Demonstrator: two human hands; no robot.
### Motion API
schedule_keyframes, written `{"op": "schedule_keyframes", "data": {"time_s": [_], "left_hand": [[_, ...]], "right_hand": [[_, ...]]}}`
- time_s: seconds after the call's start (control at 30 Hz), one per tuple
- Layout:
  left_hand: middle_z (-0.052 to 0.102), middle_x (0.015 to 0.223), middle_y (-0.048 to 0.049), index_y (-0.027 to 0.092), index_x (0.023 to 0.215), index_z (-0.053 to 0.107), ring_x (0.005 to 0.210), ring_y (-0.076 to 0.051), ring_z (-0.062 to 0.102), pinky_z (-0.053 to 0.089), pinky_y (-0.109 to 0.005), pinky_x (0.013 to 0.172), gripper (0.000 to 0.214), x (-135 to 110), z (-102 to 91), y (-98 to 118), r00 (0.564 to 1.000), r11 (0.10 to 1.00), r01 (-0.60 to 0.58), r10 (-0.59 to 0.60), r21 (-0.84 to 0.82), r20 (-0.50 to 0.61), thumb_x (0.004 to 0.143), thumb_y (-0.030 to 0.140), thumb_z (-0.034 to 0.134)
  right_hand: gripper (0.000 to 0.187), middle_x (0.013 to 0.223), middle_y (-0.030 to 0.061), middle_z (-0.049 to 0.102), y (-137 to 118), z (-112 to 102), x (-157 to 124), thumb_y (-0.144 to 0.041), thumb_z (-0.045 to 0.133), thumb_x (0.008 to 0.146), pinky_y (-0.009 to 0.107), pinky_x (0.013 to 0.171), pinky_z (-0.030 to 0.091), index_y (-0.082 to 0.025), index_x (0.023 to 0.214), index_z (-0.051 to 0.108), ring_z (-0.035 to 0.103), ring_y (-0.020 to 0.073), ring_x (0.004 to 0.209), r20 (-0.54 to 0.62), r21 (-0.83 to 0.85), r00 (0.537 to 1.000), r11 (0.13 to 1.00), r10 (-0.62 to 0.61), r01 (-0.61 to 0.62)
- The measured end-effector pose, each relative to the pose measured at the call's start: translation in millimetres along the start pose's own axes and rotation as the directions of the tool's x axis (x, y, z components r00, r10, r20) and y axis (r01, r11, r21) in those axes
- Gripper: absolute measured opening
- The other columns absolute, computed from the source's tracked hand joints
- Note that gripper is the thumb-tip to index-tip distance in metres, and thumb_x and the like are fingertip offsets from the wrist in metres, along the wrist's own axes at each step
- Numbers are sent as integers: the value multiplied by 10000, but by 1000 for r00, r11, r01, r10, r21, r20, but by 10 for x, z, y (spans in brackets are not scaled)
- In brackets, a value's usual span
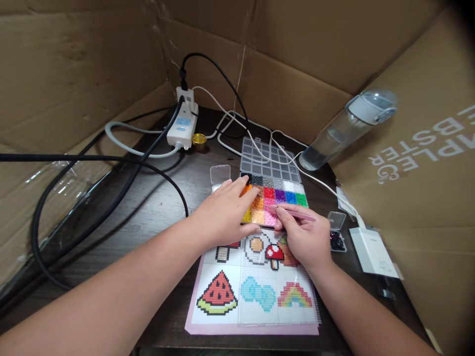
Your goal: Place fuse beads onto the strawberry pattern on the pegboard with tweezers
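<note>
My left hand (222, 210) lies with fingers spread over the left side of a compartment box (305, 190) full of small coloured beads. In my right hand (307, 237) is a pair of pink tweezers (299, 213), its tips pointing left over the pink beads (269, 217). Whether a bead sits between the tips is too small to tell. Below the box, a clear pegboard (260, 319) covers the right part of a printed pattern sheet (200, 324). A red mushroom of beads (275, 252) stands out on the board. A watermelon picture (217, 295) shows at the left.
The box's clear lid (270, 160) is folded back. Behind it are white cables, a power strip (181, 129) and a small gold cup (199, 142). A water bottle (337, 133), a white charger (374, 252) and a small case of dark beads (337, 241) stand right. Cardboard walls surround the table.
</note>
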State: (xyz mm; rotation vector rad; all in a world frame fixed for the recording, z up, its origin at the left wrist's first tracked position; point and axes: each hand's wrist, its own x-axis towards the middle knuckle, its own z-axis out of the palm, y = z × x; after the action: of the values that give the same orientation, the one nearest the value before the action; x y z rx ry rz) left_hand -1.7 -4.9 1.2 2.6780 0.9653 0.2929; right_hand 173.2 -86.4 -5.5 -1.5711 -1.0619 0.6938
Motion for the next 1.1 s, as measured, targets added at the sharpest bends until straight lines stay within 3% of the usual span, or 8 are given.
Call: {"op": "schedule_keyframes", "data": {"time_s": [0.5,0.73,0.93,1.1], "left_hand": [[313,1555,-238,162,1467,383,1453,-350,296,250,-512,1176,849,10,17,-10,1000,1000,9,-9,8,5,794,621,625],[293,1566,-230,160,1472,376,1445,-366,306,233,-517,1181,853,18,17,-16,1000,1000,11,-11,-1,15,793,609,631],[270,1578,-221,167,1482,360,1460,-367,272,214,-511,1188,853,27,4,-11,999,1000,19,-19,-10,39,802,611,621],[276,1578,-213,172,1488,353,1458,-363,275,219,-509,1186,840,36,-11,5,998,1000,27,-27,0,55,812,595,620]], "right_hand": [[119,550,-2,661,-133,-129,-128,-253,695,848,237,473,535,-163,864,772,603,110,478,-57,-3,995,996,-84,84],[141,570,3,659,-206,-369,-439,-260,690,876,256,486,542,-203,959,788,610,126,499,-52,40,997,998,-55,57],[142,564,-10,653,-59,-570,-791,-221,673,887,224,493,522,-225,972,787,596,111,506,-35,-93,999,995,-28,24],[161,574,-23,666,52,-623,-917,-201,645,899,244,548,550,-248,952,790,611,113,517,9,-167,998,984,-67,68]]}}
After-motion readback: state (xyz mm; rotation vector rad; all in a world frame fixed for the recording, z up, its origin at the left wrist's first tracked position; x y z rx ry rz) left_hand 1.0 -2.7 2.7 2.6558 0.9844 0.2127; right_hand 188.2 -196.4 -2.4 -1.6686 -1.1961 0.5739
